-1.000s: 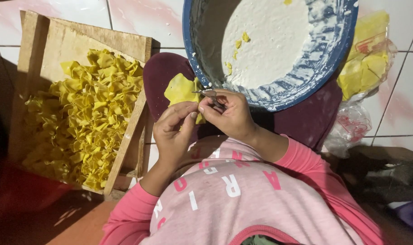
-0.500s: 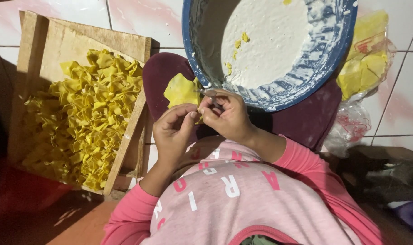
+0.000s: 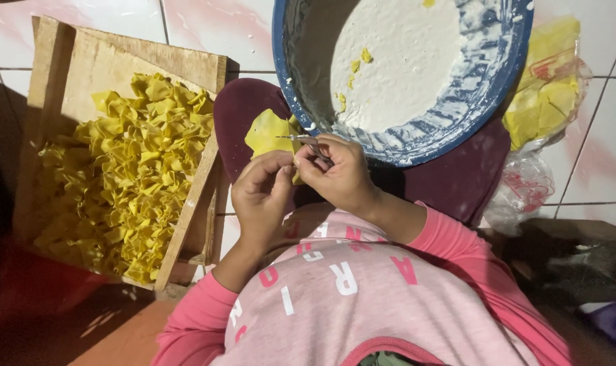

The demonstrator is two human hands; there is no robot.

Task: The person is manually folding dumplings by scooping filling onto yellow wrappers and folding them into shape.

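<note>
Left hand point(image 3: 264, 193), right hand point(image 3: 338, 176) pinch thin yellow wrapper point(image 3: 270, 132) — crinkled, soft.

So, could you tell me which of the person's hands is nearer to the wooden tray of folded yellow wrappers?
Left. The left hand sits just right of the wooden tray, close to its edge. The right hand is farther off, below the blue bowl.

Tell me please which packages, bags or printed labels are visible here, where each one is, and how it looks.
Plastic bag of yellow wrappers: right of the blue bowl on the tiled floor; clear, crumpled, yellow sheets inside, red print on it.
Emptier clear plastic bag: just below the first, beside the dark red cushion; wrinkled, transparent, red print.
Shirt lettering: on the person's pink shirt; white and pink letters.
No signs or screens.
</note>
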